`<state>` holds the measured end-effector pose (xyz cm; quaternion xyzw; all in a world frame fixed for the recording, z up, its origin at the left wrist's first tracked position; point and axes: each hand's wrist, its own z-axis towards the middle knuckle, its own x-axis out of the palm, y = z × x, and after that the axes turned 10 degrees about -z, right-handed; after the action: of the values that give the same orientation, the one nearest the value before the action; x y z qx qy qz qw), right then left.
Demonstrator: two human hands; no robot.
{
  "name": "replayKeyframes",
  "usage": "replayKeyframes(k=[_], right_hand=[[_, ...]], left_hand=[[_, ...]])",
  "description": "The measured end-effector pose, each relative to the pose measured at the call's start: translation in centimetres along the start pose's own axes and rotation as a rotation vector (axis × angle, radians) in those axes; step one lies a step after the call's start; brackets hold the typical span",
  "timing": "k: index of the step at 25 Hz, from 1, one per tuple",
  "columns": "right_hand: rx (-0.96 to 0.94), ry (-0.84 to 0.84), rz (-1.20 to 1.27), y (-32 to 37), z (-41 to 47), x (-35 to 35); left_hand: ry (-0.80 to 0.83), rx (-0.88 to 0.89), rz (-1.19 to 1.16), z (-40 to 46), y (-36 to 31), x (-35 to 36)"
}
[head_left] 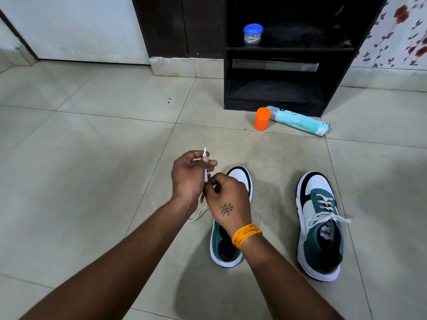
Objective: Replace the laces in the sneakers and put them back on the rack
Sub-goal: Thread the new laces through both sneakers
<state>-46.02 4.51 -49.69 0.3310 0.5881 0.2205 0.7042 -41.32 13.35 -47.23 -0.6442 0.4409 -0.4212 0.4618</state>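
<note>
Two teal, white and black sneakers stand on the tiled floor. The right sneaker (pixel 320 225) carries a tied white lace. The left sneaker (pixel 227 248) lies partly under my right wrist, and its eyelets are hidden. A white lace (pixel 205 175) runs between my hands. My left hand (pixel 190 175) pinches it near the tip, which sticks up above my fingers. My right hand (pixel 227 199) pinches the same lace just below. The rest of the lace loops down to the floor at the left of the shoe. A dark shoe rack (pixel 277 88) stands behind.
A blue-lidded clear jar (pixel 253 34) sits on the rack's upper shelf. An orange cap (pixel 262 118) and a light-blue bottle (pixel 299 121) lying on its side are on the floor before the rack. A white door and a dark cabinet are at the back left.
</note>
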Motion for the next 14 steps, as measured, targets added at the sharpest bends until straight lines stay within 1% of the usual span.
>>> replayKeyframes(k=[1,3,5,7,9,14], right_hand=[[-0.002,-0.036,0.023,-0.3,-0.3,-0.2],[0.050,-0.135,0.083,-1.6,-1.2,-0.8],[0.151,-0.259,0.136,-3.4,-2.4,-1.3],[0.272,-0.321,0.166,-5.0,-3.7,-1.4],[0.343,-0.301,0.136,-5.8,-4.8,-1.1],[0.246,-0.211,-0.010,-6.0,-5.1,-0.1]], left_hand=[[0.008,0.016,0.019,0.1,0.1,-0.1],[0.039,0.053,0.050,0.1,0.2,-0.2],[0.062,0.101,0.093,-0.1,0.5,-0.2],[0.086,0.142,0.159,-0.3,0.9,-0.1],[0.138,0.179,0.239,-0.7,1.6,0.2],[0.324,0.298,0.518,-2.8,4.2,1.3]])
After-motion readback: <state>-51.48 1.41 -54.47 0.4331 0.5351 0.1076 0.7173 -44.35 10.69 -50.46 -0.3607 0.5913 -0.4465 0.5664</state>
